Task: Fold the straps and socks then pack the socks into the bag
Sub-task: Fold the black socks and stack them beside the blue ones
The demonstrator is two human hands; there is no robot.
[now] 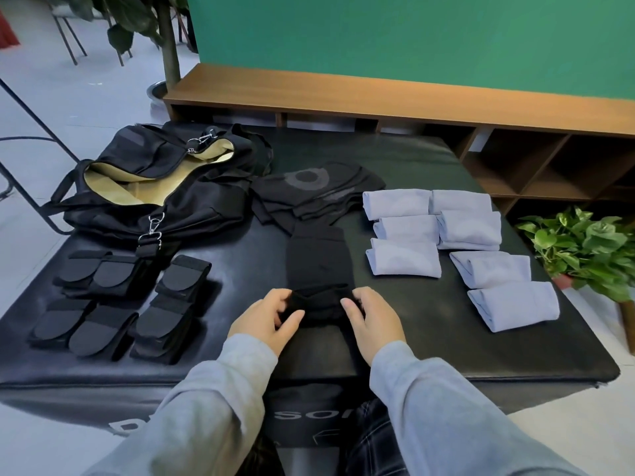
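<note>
- Head view: a black padded table (481, 338) fills the middle, with the person's two grey sleeves reaching in from the near edge.
- A black sock (321, 269) lies flat in the centre of the table, running away from the person; its near end is turned up into a fold.
- The left hand (266, 321) holds the left side of that fold, fingers curled over the top and thumb underneath.
- The right hand (372, 321) holds the right side of the same fold, thumb on top and fingers tucked round the edge, which is partly hidden.
- A loose pile of unfolded black socks (316, 190) lies just beyond the far end of the sock being held, touching it.
- Folded light blue socks (460, 242) lie in two rough columns to the right of the black sock, apart from it.
- Folded black straps (120, 304) lie in a cluster on the left part of the table.
- A black bag (154, 173) with a pale yellow lining sits at the far left corner, its top open, with metal clips on its strap ends.
- A wooden shelf (412, 97) runs behind the table below a green wall (412, 36).
- A potted green plant (584, 249) stands on the floor off the right edge.
</note>
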